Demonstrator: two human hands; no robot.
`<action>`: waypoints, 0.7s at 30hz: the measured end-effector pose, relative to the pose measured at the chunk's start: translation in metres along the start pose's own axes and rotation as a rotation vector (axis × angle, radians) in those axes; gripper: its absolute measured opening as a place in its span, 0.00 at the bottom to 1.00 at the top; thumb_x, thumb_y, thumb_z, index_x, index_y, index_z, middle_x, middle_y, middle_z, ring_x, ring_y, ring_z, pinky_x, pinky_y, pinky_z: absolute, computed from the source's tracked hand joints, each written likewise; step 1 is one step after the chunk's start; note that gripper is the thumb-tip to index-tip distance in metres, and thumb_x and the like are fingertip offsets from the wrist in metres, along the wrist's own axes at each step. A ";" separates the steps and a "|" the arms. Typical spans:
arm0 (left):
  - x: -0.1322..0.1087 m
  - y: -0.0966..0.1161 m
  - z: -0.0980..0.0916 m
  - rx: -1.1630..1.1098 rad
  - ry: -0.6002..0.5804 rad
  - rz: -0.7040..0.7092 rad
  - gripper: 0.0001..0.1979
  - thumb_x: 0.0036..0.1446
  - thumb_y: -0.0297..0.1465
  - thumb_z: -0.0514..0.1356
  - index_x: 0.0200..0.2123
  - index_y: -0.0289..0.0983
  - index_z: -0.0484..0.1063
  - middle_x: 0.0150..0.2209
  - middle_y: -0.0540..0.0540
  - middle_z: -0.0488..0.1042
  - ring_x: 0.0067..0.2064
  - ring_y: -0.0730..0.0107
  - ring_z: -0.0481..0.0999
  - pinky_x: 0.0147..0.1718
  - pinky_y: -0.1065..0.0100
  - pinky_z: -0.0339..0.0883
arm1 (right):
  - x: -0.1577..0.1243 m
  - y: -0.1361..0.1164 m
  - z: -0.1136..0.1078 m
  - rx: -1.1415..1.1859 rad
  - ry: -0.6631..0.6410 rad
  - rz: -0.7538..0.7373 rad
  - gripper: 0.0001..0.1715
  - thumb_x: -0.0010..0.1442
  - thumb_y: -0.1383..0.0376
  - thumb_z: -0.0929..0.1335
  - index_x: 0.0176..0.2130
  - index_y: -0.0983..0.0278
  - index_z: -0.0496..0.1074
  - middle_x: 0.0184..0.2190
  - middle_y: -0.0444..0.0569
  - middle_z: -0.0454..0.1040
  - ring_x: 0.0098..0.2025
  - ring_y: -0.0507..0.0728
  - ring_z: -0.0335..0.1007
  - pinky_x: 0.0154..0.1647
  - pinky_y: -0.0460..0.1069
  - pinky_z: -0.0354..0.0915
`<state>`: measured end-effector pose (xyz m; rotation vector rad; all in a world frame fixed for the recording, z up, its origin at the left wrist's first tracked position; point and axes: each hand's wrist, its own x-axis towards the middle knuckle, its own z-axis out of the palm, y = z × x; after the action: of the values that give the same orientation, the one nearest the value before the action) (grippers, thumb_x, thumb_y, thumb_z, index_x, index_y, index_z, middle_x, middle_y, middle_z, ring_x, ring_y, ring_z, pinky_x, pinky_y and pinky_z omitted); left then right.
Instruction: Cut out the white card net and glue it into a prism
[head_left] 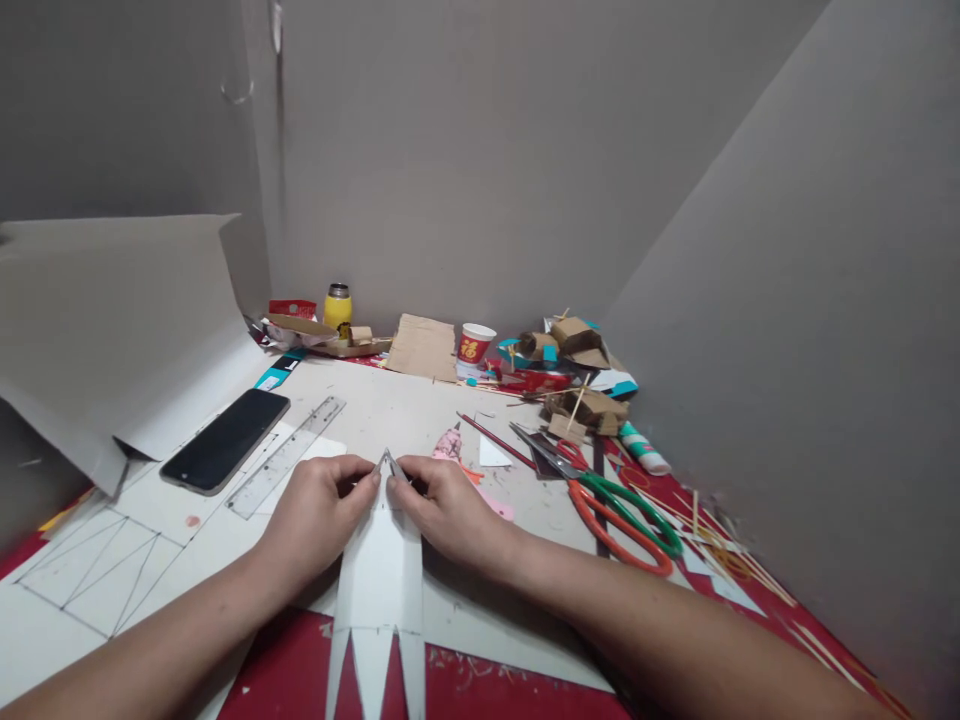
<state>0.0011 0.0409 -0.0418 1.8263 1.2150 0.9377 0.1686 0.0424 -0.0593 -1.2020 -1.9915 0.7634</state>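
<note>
A white paper cutout [381,570], folded lengthwise with pointed flaps at both ends, lies between my arms. My left hand [322,505] pinches the left side of its far tip between thumb and fingers. On the other side of that tip, my right hand [446,505] pinches the paper too. The far points are drawn together into a peak between my fingertips. At the near end several long points spread apart over the red surface. Part of the folded far end is hidden behind my fingers.
Left of my hands lie a clear ruler [285,455], a black phone [225,440] and a sheet with drawn triangles [105,565]. To the right are scissors [622,515] and a pencil [499,442]. Farther back stand a paper cup [475,345], a yellow bottle [338,311] and cardboard pieces [421,347].
</note>
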 end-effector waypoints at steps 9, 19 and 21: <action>-0.004 -0.007 0.009 0.169 0.027 0.052 0.12 0.59 0.30 0.53 0.28 0.37 0.75 0.26 0.48 0.77 0.30 0.67 0.74 0.31 0.66 0.64 | -0.001 -0.003 -0.001 -0.045 -0.047 0.022 0.15 0.63 0.69 0.60 0.26 0.64 0.65 0.23 0.43 0.69 0.26 0.50 0.63 0.27 0.46 0.56; -0.003 -0.002 0.011 0.024 0.049 0.034 0.12 0.59 0.30 0.53 0.34 0.37 0.77 0.29 0.48 0.78 0.34 0.66 0.76 0.35 0.65 0.66 | 0.000 -0.008 -0.002 -0.017 -0.064 0.001 0.15 0.64 0.68 0.59 0.28 0.65 0.68 0.25 0.45 0.70 0.28 0.51 0.64 0.29 0.47 0.58; -0.003 -0.002 0.011 -0.008 0.050 0.040 0.12 0.59 0.29 0.53 0.37 0.38 0.77 0.31 0.49 0.78 0.35 0.66 0.76 0.36 0.65 0.66 | 0.000 -0.009 -0.002 0.001 -0.065 -0.005 0.15 0.64 0.68 0.59 0.28 0.65 0.68 0.26 0.45 0.70 0.28 0.51 0.64 0.30 0.47 0.59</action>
<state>0.0088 0.0363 -0.0488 1.8366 1.2077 1.0145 0.1659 0.0392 -0.0511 -1.1846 -2.0459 0.8102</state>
